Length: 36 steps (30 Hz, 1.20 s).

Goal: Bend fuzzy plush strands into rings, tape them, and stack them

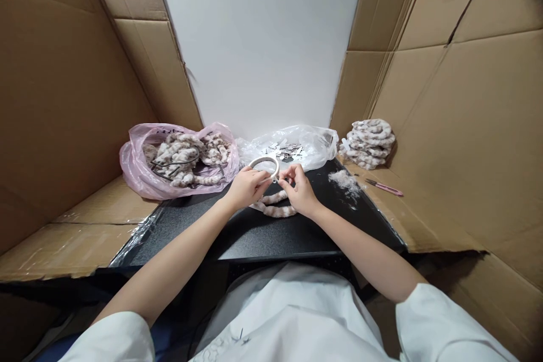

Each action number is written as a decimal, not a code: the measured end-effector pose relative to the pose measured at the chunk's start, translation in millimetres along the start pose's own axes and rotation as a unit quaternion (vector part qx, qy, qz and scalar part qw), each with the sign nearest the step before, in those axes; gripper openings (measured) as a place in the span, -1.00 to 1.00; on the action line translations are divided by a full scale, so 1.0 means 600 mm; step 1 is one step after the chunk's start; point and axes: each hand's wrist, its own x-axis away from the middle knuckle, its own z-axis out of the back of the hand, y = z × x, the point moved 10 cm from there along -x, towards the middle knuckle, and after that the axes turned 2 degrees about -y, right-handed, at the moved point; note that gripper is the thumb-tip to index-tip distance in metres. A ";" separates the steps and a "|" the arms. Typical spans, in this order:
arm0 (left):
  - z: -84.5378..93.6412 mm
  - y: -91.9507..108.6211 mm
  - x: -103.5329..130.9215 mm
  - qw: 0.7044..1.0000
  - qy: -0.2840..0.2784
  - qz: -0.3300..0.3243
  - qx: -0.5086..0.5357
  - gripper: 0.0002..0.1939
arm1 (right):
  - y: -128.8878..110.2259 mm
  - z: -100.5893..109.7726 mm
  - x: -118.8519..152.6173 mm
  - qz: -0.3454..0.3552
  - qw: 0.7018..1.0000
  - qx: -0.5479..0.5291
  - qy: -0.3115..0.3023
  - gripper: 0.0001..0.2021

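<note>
My left hand (pixel 249 186) is closed on a white roll of tape (pixel 277 166), which it holds tilted up above the table. Close against the roll's right side, my right hand (pixel 299 189) has its thumb and forefinger pinched together. What lies between those fingertips is too small to make out. Under both hands a fluffy white-and-brown cord (pixel 280 211) lies curved on the black table (pixel 254 237), partly covered by the hands.
A pink plastic bag (pixel 136 150) of fluffy cords stands left. Behind the hands, a clear bag (pixel 322 144) holds small flat pieces. At right are a coiled fluffy bundle (pixel 369 144), loose fluff (pixel 345 182) and pink-handled thread snips (pixel 388 186). Cardboard walls (pixel 466 124) flank the table.
</note>
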 end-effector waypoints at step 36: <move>-0.024 0.016 -0.004 0.997 -0.059 0.014 -0.040 -0.93 | -0.015 0.024 -0.008 0.010 0.951 0.308 -0.006 -0.87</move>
